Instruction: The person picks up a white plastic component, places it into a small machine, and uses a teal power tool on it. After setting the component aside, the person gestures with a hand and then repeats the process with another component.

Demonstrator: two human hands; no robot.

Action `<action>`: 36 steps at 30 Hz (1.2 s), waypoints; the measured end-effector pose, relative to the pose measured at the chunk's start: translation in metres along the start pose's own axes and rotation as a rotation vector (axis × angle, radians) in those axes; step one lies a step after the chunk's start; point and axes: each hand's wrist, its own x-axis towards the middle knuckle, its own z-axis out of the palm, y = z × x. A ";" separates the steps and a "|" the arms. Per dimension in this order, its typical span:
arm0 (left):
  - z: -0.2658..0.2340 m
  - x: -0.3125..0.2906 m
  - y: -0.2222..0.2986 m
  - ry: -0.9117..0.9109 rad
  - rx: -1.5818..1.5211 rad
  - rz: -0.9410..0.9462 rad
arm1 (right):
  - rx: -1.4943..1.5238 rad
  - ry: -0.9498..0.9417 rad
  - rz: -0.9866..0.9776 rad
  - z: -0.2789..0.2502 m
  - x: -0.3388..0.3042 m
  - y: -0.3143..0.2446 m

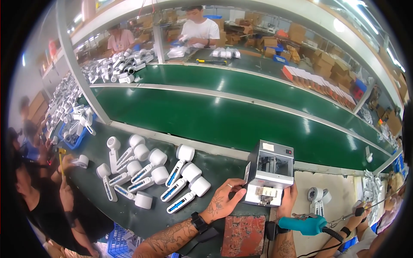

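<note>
A small grey metal bench machine (272, 172), box-shaped with a window in its upper part, stands at the table's far edge. My left hand (227, 195) grips its left side, thumb toward the front. On the opposite side my right hand (289, 200) holds it, the fingers partly hidden behind the casing. A teal power tool (303, 224) with a black cord hangs over my right forearm. Left of my hands lie several white handheld devices (175, 176) with round heads, many with a blue strip along the handle.
A worn red plate (243, 235) lies between my forearms. Beyond the table runs a green conveyor belt (185, 109). A blue basket (77, 133) and white parts are at the left. Co-workers' hands are busy at the left and right; a person in white (200, 30) works across the belt.
</note>
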 end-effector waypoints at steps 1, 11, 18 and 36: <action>0.000 0.000 0.000 -0.002 -0.006 -0.001 | 0.007 0.013 0.001 0.002 -0.002 -0.002; -0.002 -0.001 -0.003 -0.008 -0.011 -0.020 | -0.004 0.013 0.035 0.000 -0.001 0.005; 0.000 0.002 0.000 -0.007 -0.019 0.000 | -0.008 0.007 0.009 -0.002 0.002 0.001; -0.033 -0.008 0.053 0.028 0.591 0.393 | -0.001 -0.040 0.026 0.000 0.003 0.000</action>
